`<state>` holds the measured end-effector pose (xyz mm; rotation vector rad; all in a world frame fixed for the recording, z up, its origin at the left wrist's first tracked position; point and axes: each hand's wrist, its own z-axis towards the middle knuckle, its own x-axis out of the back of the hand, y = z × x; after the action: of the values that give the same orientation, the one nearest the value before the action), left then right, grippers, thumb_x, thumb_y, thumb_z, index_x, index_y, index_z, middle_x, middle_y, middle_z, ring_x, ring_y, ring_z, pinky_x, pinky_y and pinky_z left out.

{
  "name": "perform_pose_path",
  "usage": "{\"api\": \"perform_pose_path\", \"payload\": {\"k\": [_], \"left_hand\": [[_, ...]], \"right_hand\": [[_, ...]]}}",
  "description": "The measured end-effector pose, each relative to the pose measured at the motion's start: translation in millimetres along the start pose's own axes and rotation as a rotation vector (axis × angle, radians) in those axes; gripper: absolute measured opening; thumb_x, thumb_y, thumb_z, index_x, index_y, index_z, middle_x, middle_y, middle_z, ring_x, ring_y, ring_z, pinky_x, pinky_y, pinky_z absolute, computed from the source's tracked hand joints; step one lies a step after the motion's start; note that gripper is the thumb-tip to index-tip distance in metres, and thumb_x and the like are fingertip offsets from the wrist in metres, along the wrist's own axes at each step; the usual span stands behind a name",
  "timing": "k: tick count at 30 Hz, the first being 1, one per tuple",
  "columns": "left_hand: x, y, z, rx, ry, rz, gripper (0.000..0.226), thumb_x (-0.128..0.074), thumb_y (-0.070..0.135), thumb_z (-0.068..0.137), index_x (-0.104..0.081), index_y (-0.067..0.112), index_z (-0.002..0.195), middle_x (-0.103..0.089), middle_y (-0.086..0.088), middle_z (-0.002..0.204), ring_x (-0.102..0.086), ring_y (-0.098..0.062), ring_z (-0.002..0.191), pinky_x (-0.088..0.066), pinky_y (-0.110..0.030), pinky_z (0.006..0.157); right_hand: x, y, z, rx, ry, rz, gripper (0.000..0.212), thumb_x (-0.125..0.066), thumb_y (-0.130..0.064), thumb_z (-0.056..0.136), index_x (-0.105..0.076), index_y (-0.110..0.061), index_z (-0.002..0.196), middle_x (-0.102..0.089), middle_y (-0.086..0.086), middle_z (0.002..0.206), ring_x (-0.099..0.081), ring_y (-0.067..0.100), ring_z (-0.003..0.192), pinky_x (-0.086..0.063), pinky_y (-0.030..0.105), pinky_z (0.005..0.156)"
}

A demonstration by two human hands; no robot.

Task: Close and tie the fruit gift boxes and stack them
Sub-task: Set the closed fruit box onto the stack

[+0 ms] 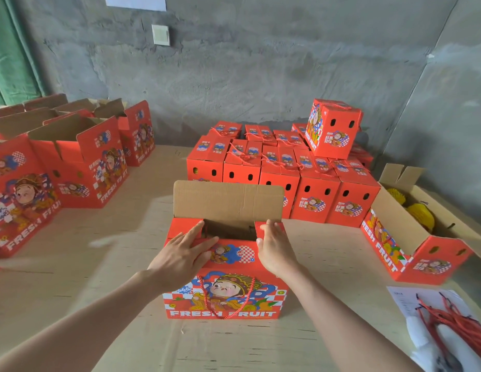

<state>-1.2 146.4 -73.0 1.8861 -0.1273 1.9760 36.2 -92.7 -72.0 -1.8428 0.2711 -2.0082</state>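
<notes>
On the bench [72, 277], the stack [301, 183] of tied boxes is waiting in the upper middle of the frame, and one open box [226, 296] is sitting at centre, being closed. Its back flap [228, 200] is standing upright; folding it forward probably comes next, then tying. The left hand [184, 255] and right hand [274, 248] are pressing the side flaps down, fingers [195, 231] straight, gripping nothing.

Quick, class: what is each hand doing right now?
Left hand: open, flat on the gift box top.
Right hand: open, flat on the same top.
</notes>
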Motion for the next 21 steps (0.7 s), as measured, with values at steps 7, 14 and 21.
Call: {"api": "perform_pose_path", "payload": {"k": [7, 14, 21], "left_hand": [[-6, 23, 20, 0.087, 0.031, 0.115, 0.049, -0.023, 0.054, 0.098, -0.038, 0.029, 0.137, -0.033, 0.008, 0.151, -0.025, -0.023, 0.136, -0.024, -0.043, 0.108], [-15, 26, 21, 0.121, 0.089, 0.064, 0.046, -0.022, 0.056, 0.096, -0.041, 0.027, 0.125, -0.047, 0.01, 0.137, -0.025, -0.023, 0.133, -0.02, -0.043, 0.107], [-17, 28, 21, 0.119, 0.1, 0.071, 0.043, -0.023, 0.055, 0.097, -0.04, 0.027, 0.124, -0.046, 0.008, 0.138, -0.024, -0.024, 0.133, -0.019, -0.044, 0.107]], "right_hand": [[3, 10, 3, 0.027, -0.05, -0.104, 0.045, -0.029, -0.031, 0.104, -0.031, -0.013, 0.145, -0.014, 0.007, 0.16, -0.009, 0.023, 0.147, -0.011, 0.037, 0.118], [18, 14, 4, -0.321, 0.038, 0.557, 0.052, -0.056, -0.043, 0.092, -0.041, -0.016, 0.135, -0.044, 0.005, 0.142, -0.053, 0.018, 0.115, -0.042, 0.033, 0.09], [40, 45, -5, -0.526, -0.039, 1.404, 0.039, -0.052, -0.053, 0.089, -0.063, -0.018, 0.103, -0.069, -0.003, 0.094, -0.062, 0.013, 0.089, -0.047, 0.028, 0.072]]}}
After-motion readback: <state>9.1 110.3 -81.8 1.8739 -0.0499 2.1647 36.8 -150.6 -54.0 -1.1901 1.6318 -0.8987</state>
